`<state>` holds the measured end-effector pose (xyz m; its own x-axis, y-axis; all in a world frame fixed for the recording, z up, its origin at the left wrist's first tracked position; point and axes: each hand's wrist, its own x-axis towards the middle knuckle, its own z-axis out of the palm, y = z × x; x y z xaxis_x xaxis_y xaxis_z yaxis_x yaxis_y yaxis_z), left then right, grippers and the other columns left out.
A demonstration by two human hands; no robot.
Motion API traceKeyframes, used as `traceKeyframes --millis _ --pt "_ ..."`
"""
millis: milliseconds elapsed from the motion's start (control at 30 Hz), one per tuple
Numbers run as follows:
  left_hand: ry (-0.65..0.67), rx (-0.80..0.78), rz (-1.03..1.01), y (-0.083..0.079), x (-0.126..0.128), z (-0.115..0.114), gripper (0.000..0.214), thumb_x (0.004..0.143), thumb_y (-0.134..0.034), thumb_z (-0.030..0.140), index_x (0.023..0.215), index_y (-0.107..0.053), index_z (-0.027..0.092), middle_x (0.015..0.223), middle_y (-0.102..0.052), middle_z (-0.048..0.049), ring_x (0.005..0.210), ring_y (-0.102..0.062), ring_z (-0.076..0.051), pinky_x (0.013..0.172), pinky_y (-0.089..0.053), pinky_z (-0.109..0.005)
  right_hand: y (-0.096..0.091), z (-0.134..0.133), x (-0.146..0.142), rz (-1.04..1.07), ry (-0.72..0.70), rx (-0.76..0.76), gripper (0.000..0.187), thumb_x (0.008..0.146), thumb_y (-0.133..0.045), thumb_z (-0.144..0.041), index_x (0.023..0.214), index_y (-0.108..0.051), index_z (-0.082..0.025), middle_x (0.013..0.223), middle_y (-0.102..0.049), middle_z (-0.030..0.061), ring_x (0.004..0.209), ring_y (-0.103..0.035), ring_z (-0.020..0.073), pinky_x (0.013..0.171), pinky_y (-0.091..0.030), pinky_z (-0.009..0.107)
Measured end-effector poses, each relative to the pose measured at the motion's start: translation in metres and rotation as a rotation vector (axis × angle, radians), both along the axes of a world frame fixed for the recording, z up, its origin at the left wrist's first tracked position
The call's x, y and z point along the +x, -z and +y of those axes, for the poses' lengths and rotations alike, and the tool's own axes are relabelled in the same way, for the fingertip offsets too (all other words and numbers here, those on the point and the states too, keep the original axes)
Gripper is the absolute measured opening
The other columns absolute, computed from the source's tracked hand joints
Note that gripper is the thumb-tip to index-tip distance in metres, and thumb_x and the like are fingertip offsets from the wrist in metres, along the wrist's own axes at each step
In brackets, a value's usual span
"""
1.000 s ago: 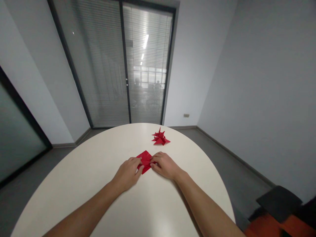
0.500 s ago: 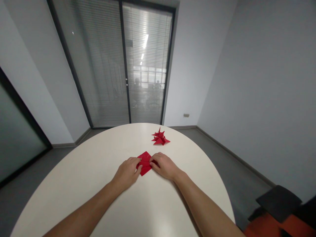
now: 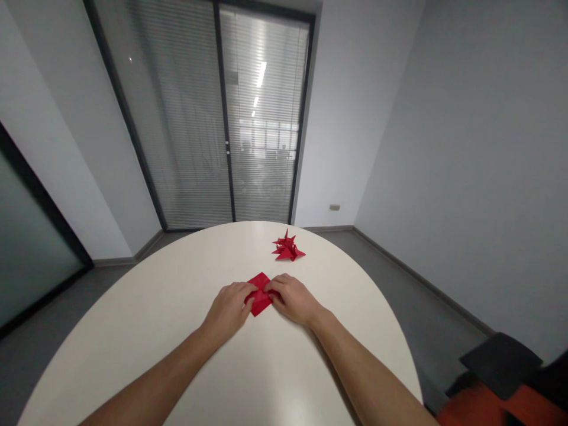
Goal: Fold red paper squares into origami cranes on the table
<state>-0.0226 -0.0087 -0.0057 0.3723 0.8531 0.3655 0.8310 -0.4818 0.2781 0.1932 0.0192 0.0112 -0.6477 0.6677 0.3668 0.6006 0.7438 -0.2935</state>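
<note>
A folded red paper [image 3: 260, 294] lies flat on the white oval table [image 3: 177, 307]. My left hand [image 3: 228, 310] rests on its left edge, fingers curled and pressing the paper down. My right hand [image 3: 290, 299] covers its right side, fingertips pinched on the paper near the middle. Much of the paper is hidden under both hands. Farther back on the table sits a small pile of finished red origami pieces [image 3: 287, 247], apart from both hands.
Glass doors with blinds [image 3: 222, 118] stand beyond the table's far edge. Grey walls close in on the left and right. A black and orange chair [image 3: 501, 378] sits at the lower right, off the table.
My right hand has slid a little to the left over the paper, covering more of it. The left hand and the origami pile stay put.
</note>
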Motion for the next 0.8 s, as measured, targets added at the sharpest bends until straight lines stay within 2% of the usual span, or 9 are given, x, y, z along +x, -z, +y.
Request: traceKeyframes --millis 133,300,400,500,700,800 --pt "-0.01 0.0 -0.009 0.0 0.0 0.003 0.028 0.092 -0.052 0.014 0.113 -0.069 0.022 0.115 -0.072 -0.0066 0.108 -0.063 -0.025 0.096 -0.048 -0.04 0.001 -0.007 -0.008 -0.021 -0.112 -0.015 0.036 0.097 -0.052 -0.03 0.131 -0.06 -0.019 0.13 -0.065 0.0107 0.119 -0.057 0.0245 0.105 -0.04 0.04" --pt "-0.042 0.027 0.007 0.006 0.0 0.006 0.038 0.092 -0.046 0.013 0.124 -0.066 0.017 0.133 -0.064 -0.0115 0.124 -0.058 -0.026 0.108 -0.042 -0.043 0.006 -0.012 -0.009 -0.14 -0.125 -0.181 0.072 0.095 -0.048 -0.058 0.152 -0.036 -0.014 0.158 -0.033 0.0175 0.148 -0.027 0.0323 0.119 -0.02 0.053" --pt "0.012 0.016 0.045 0.007 0.002 0.003 0.046 0.093 -0.041 0.014 0.135 -0.058 0.015 0.146 -0.054 -0.0121 0.136 -0.048 -0.024 0.115 -0.035 -0.046 0.006 -0.012 -0.008 -0.171 -0.104 -0.259 0.081 0.095 -0.043 -0.063 0.157 -0.023 -0.014 0.161 -0.022 0.0173 0.151 -0.016 0.0306 0.121 -0.012 0.054" --pt "0.049 -0.072 0.117 0.007 0.005 -0.001 0.05 0.096 -0.036 0.019 0.143 -0.049 0.014 0.15 -0.048 -0.0129 0.141 -0.043 -0.024 0.118 -0.029 -0.051 0.005 -0.013 -0.008 -0.174 -0.086 -0.298 0.085 0.095 -0.04 -0.064 0.159 -0.013 -0.015 0.162 -0.018 0.0171 0.152 -0.013 0.0296 0.122 -0.01 0.053" --pt "0.016 -0.137 0.198 0.005 0.007 -0.006 0.053 0.097 -0.035 0.027 0.148 -0.042 0.013 0.155 -0.04 -0.0131 0.146 -0.033 -0.025 0.12 -0.023 -0.054 0.004 -0.013 -0.006 -0.204 -0.045 -0.32 0.089 0.093 -0.041 -0.069 0.159 -0.013 -0.015 0.162 -0.016 0.0174 0.152 -0.011 0.0317 0.121 -0.006 0.056" --pt "0.005 -0.161 0.205 0.005 0.006 -0.006 0.054 0.098 -0.034 0.028 0.149 -0.04 0.013 0.156 -0.038 -0.0121 0.147 -0.032 -0.025 0.12 -0.022 -0.053 0.003 -0.011 -0.001 -0.226 -0.03 -0.327 0.092 0.091 -0.044 -0.07 0.158 -0.016 -0.014 0.162 -0.018 0.0178 0.152 -0.011 0.0335 0.121 -0.01 0.057"
